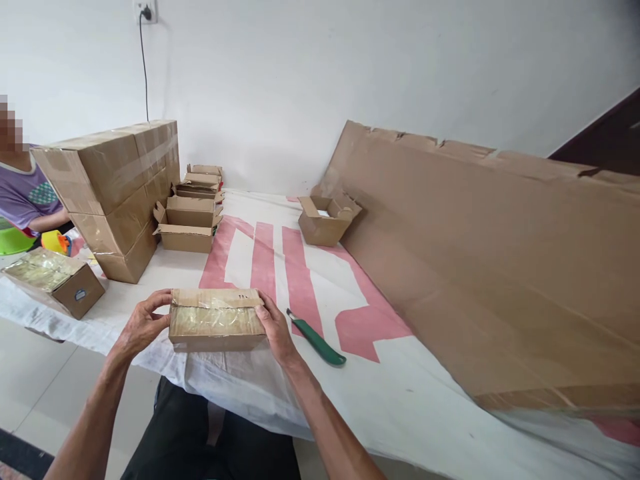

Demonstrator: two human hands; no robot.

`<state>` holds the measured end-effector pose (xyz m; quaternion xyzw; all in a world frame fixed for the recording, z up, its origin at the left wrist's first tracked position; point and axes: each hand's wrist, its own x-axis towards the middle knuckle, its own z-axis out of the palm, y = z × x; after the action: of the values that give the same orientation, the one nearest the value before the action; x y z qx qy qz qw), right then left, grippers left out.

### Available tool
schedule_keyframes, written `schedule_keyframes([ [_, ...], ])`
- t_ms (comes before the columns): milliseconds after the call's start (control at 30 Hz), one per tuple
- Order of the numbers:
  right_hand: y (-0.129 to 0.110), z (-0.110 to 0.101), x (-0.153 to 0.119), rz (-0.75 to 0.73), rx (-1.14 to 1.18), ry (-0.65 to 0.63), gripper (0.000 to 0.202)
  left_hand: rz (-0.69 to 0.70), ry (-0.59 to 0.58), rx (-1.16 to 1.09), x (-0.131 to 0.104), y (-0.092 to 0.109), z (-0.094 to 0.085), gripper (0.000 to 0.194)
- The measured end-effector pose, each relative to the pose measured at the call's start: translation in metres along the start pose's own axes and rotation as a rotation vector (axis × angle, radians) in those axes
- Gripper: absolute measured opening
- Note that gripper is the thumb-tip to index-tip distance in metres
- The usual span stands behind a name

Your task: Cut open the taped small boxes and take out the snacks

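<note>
Fingers [263, 315] of left hand [141, 325] and right hand [277, 331] hold a taped carton [215, 321], its print [244, 296] illegible.

Wall [260, 73]: plain, pale, right in front of us
Socket [137, 15]: up left, black plug [147, 13] in, cord [145, 73] dropping
Tablecloth [415, 393]: white, pink patches [300, 280], creasing over the near edge
Floor [30, 373]: pale tiles [75, 393], dark strip [25, 455] lower left
Light: soft, even
</note>
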<state>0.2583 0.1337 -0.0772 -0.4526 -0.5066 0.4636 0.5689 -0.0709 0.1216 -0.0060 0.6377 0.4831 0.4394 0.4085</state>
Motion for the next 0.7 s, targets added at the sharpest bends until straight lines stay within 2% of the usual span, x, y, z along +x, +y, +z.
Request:
schedule_keyframes([
  [300,0.001,-0.003,0.0,-0.023,-0.041,-0.026,0.078,-0.005,-0.043,-0.056,0.001,-0.004,0.005,0.045],
  [533,0.001,-0.002,-0.002,-0.07,-0.153,-0.057,0.073,0.013,0.011,-0.08,-0.001,-0.008,0.011,0.046],
  [633,0.003,-0.014,0.003,-0.116,-0.196,-0.026,0.066,0.024,0.01,-0.065,0.001,-0.011,0.01,0.046],
  [700,0.006,-0.032,0.007,-0.167,-0.305,0.046,0.058,0.028,0.019,-0.073,0.002,-0.012,0.007,0.046],
])
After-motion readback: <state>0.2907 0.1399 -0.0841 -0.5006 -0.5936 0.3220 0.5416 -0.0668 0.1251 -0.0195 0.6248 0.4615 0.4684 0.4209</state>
